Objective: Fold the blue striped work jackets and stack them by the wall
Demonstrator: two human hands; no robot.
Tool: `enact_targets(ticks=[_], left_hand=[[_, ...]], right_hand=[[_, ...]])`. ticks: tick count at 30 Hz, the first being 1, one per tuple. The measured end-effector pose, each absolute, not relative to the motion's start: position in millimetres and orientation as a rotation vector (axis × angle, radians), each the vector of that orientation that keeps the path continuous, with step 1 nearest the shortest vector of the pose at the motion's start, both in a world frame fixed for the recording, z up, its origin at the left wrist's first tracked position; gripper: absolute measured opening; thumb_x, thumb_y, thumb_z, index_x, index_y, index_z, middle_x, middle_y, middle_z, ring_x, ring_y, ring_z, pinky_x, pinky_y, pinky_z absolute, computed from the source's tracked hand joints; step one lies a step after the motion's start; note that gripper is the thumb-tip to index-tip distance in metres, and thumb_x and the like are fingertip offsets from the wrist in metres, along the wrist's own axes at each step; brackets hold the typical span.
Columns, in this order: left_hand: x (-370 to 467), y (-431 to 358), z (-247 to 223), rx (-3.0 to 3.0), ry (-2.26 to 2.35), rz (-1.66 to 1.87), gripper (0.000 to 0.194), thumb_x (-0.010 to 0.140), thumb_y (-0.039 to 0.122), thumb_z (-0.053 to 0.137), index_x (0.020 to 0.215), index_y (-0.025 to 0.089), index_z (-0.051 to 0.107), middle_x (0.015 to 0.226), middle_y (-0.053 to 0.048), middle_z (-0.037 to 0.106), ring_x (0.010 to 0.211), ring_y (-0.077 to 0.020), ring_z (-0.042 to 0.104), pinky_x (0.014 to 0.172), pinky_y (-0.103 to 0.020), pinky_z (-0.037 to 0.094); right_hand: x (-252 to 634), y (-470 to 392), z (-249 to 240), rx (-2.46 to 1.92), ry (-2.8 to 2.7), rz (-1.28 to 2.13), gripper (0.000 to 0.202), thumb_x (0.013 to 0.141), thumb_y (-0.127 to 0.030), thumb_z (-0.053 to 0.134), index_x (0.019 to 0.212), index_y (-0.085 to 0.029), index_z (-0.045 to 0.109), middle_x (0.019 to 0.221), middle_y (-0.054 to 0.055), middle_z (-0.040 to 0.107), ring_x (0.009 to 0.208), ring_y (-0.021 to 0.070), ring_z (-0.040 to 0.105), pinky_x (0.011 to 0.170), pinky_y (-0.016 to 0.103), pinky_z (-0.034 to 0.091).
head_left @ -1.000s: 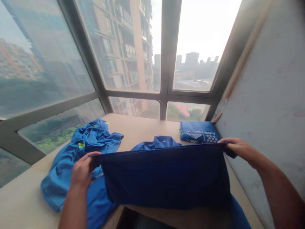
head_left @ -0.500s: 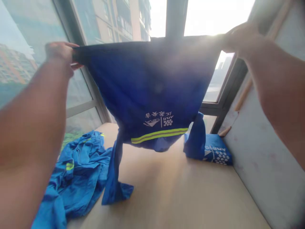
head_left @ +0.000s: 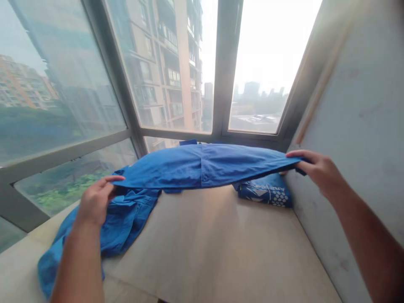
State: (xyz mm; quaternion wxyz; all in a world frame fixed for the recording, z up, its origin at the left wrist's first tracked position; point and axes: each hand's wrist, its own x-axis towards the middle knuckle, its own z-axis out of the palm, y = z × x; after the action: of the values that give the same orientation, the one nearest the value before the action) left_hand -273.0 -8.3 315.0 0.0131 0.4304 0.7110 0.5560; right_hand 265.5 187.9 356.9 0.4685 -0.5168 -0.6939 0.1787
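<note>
A blue work jacket [head_left: 176, 166] is stretched out in the air between my two hands, its near edge toward me and its body billowing away toward the windows. My left hand [head_left: 96, 198] is closed on the left corner of that edge. At the right corner, my right hand [head_left: 315, 168] pinches the cloth between thumb and fingers. Its printed side and the sleeves are mostly hidden from this angle. Below and beyond my left hand lies a crumpled blue garment [head_left: 126, 227] on the pale surface.
A folded blue garment or package with white printing [head_left: 267, 191] sits at the back right of the pale board surface [head_left: 221, 244]. A white wall [head_left: 353, 139] bounds the right side. Framed windows [head_left: 176, 84] enclose the back and left.
Both hands have come down from high up, bringing the jacket's held edge low. The jacket hung upright with its print showing; now it spreads nearly flat.
</note>
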Motion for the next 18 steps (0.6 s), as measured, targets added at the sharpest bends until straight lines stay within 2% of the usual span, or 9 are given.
enact_targets(ticks=[2, 4, 8, 12, 15, 18], left_hand=[[-262, -32, 247, 1.073, 2.109, 1.557, 0.044, 0.072, 0.033, 0.058, 0.104, 0.004, 0.068, 0.066, 0.003, 0.068, 0.068, -0.0155, 0.068, 0.060, -0.019, 0.052], [-253, -51, 188, 0.906, 2.026, 1.404, 0.039, 0.064, 0.032, 0.066, 0.098, 0.013, 0.071, 0.075, 0.000, 0.073, 0.072, -0.0186, 0.068, 0.062, -0.022, 0.055], [-239, -83, 110, 0.652, 2.019, 1.350, 0.031, 0.052, 0.033, 0.069, 0.077, 0.016, 0.072, 0.084, -0.007, 0.074, 0.079, -0.0256, 0.071, 0.064, -0.029, 0.058], [-234, -114, 79, 0.575, 2.068, 1.313, 0.030, 0.051, 0.037, 0.067, 0.074, 0.019, 0.074, 0.080, -0.007, 0.074, 0.075, -0.0273, 0.072, 0.064, -0.033, 0.059], [-233, -131, 72, 0.623, 2.091, 1.320, 0.029, 0.054, 0.041, 0.068, 0.074, 0.021, 0.075, 0.083, -0.006, 0.075, 0.080, -0.0289, 0.072, 0.068, -0.035, 0.060], [-236, -143, 73, 0.663, 2.118, 1.251, 0.029, 0.049, 0.045, 0.072, 0.068, 0.023, 0.075, 0.086, -0.006, 0.076, 0.089, -0.0331, 0.072, 0.070, -0.036, 0.061]], right_hand=[[276, 171, 289, -1.328, -1.765, 0.485, 0.038, 0.076, -0.033, 0.058, 0.106, -0.016, 0.075, 0.109, 0.007, 0.073, 0.105, 0.0242, 0.065, 0.092, 0.032, 0.047], [281, 153, 223, -1.377, -1.781, 0.558, 0.037, 0.072, -0.032, 0.058, 0.103, -0.021, 0.076, 0.113, 0.006, 0.073, 0.108, 0.0275, 0.065, 0.096, 0.037, 0.048], [283, 117, 116, -1.429, -1.732, 0.755, 0.039, 0.069, -0.032, 0.054, 0.100, -0.022, 0.076, 0.108, 0.006, 0.074, 0.107, 0.0287, 0.067, 0.096, 0.040, 0.050], [290, 91, 57, -1.453, -1.640, 0.879, 0.038, 0.066, -0.033, 0.055, 0.096, -0.023, 0.077, 0.106, 0.005, 0.075, 0.106, 0.0301, 0.068, 0.097, 0.042, 0.051], [298, 74, 37, -1.468, -1.607, 0.899, 0.038, 0.066, -0.034, 0.057, 0.096, -0.024, 0.078, 0.105, 0.005, 0.075, 0.106, 0.0305, 0.068, 0.097, 0.042, 0.052], [304, 57, 29, -1.495, -1.601, 0.874, 0.039, 0.067, -0.035, 0.056, 0.097, -0.024, 0.078, 0.107, 0.005, 0.075, 0.108, 0.0298, 0.068, 0.098, 0.040, 0.053]])
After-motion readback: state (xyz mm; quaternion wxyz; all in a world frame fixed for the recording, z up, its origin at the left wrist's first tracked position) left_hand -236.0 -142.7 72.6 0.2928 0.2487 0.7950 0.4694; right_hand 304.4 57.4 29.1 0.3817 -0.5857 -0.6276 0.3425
